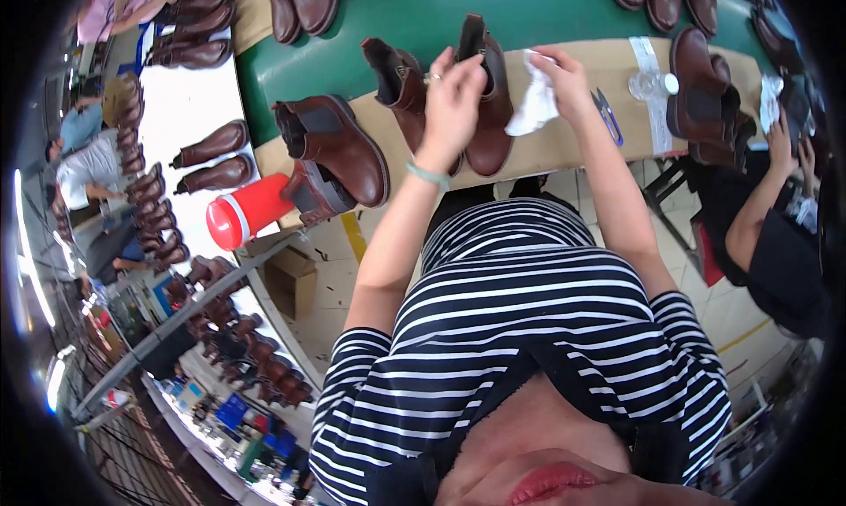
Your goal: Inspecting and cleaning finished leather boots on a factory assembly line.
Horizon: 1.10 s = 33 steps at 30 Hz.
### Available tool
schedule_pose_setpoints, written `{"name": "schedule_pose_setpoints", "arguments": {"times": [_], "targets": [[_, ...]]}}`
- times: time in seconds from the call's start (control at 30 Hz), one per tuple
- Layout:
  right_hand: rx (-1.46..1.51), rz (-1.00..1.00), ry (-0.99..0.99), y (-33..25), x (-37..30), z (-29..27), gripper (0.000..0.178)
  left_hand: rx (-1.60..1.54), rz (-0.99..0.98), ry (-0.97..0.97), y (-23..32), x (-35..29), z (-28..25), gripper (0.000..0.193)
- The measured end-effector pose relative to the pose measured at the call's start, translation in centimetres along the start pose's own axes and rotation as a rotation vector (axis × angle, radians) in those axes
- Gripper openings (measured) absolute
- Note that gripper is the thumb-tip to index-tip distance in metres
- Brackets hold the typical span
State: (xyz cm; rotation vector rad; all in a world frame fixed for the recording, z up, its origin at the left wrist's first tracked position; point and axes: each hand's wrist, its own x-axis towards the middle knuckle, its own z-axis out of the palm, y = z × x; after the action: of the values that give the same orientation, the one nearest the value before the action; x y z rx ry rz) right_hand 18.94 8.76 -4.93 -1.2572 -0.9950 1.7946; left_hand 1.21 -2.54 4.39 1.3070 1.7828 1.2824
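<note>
Two brown leather ankle boots stand side by side on the cardboard in front of me. My left hand (453,105) is over the gap between the left boot (403,108) and the right boot (490,143), its fingers loosely bent and apart, with nothing visible in them. Whether its fingertips touch the leather I cannot tell. Just right of the boots, my right hand (568,81) pinches a crumpled white cloth (536,105), which hangs down from its fingers. Another pair of brown boots (348,154) is to the left, one upright and one lying toward the edge.
Blue-handled scissors (608,118) and a clear plastic bottle (652,85) lie on the cardboard (577,149) at right. More boots (701,79) are beyond them, near a co-worker's arm (760,198). A red jug (256,208) juts out at the left edge. The green tabletop (529,17) lies behind.
</note>
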Motion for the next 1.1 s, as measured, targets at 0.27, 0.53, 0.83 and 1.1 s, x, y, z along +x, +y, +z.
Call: {"name": "schedule_pose_setpoints", "arguments": {"times": [0.27, 0.53, 0.83, 1.1], "targets": [[0.203, 0.163, -0.146, -6.9, -1.4, -6.5, 0.038, 0.356, 0.007, 0.451, -3.7, -6.1, -5.5, 0.085], [-0.088, 0.005, -0.317, -15.5, 3.5, 0.8, 0.015, 0.494, 0.012, 0.209, -6.5, -4.1, -0.7, 0.065], [-1.336, -0.543, -0.71, -14.5, 2.8, 19.9, 0.019, 0.449, 0.04, 0.275, -6.2, -3.6, -0.1, 0.056], [-2.154, -0.837, -0.856, -7.0, 2.2, 24.8, 0.014, 0.435, 0.134, 0.292, -8.2, -4.0, 0.8, 0.057]]}}
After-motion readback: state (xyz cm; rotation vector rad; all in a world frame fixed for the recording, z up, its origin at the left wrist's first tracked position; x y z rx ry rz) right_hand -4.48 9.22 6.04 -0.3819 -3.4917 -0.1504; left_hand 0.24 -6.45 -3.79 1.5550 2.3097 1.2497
